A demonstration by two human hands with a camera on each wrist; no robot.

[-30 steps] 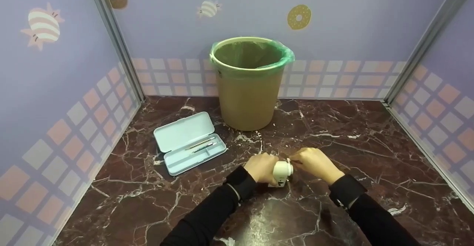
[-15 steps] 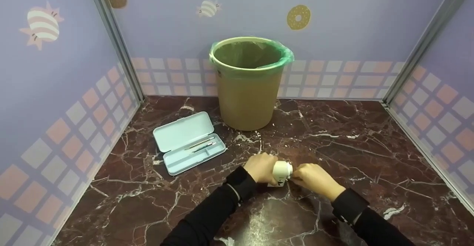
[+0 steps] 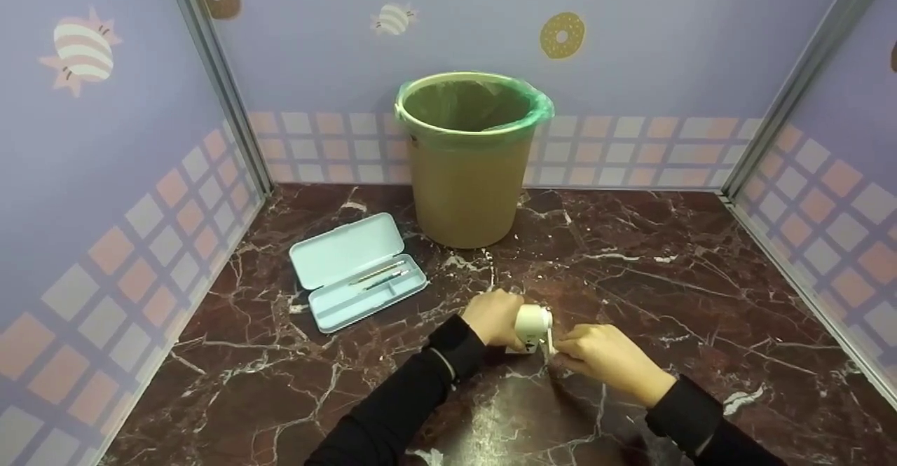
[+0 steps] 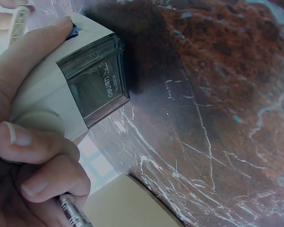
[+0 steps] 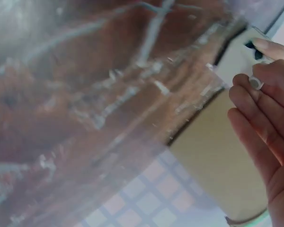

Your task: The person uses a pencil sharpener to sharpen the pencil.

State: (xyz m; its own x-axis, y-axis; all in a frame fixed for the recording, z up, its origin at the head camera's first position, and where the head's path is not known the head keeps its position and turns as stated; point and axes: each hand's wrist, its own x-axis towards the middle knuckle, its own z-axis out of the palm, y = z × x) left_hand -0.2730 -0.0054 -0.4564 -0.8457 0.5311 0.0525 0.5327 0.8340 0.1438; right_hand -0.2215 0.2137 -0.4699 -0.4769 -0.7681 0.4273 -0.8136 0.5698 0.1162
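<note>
A cream crank pencil sharpener (image 3: 534, 319) stands on the marble-patterned table. My left hand (image 3: 493, 319) grips its body from the left. In the left wrist view its clear shavings drawer (image 4: 97, 85) faces out, and a pencil (image 4: 74, 212) with a silvery end pokes out below the curled fingers. My right hand (image 3: 608, 358) pinches the knob of the crank handle (image 3: 550, 342), which points down toward me. From the right wrist, the round knob end (image 5: 255, 83) shows between the fingers. The pencil's tip is hidden.
An open light-blue pencil case (image 3: 368, 298) holding two pencils (image 3: 382, 278) lies to the left. Behind stands a tan bin (image 3: 468, 186) with a green liner. Small crumbs dot the table around the bin's foot. Patterned walls enclose the back and sides.
My right hand has swung the crank from the top of the sharpener down to the near side. The left hand keeps its hold, and the sharpener stays in place.
</note>
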